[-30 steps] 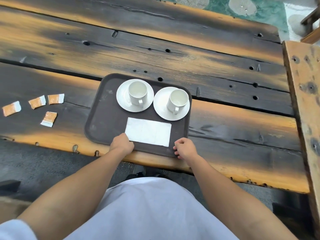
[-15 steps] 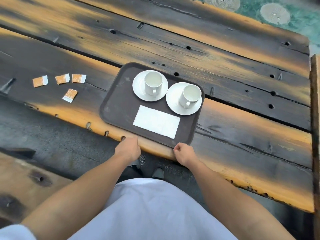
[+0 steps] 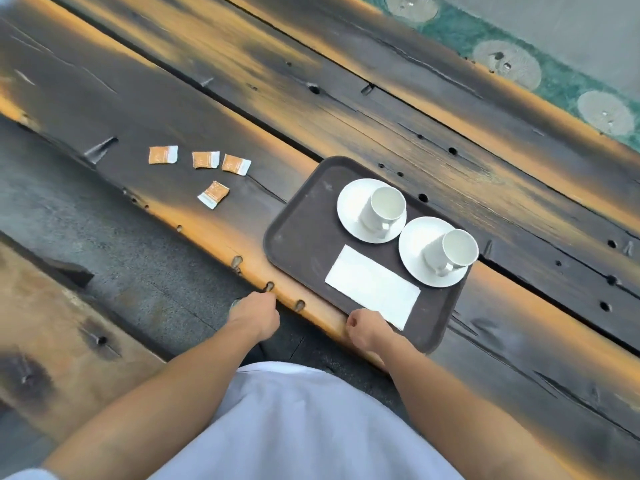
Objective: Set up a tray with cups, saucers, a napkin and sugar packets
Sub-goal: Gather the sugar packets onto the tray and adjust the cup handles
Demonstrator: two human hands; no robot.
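one left hand [image 3: 254, 315], one right hand [image 3: 367, 329], fingers hidden

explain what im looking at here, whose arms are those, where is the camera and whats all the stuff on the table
There is no machine here. The arms belong to a person wearing a camera on the head, so the one picture looks forward and down. The left hand and right hand sit curled at the near edge of a wooden table. Neither visibly holds anything, though I cannot tell if the right one touches the brown tray. On the tray stand two white cups on saucers, beside a flat white napkin. Four orange sugar packets lie on the table, not yet on the tray.
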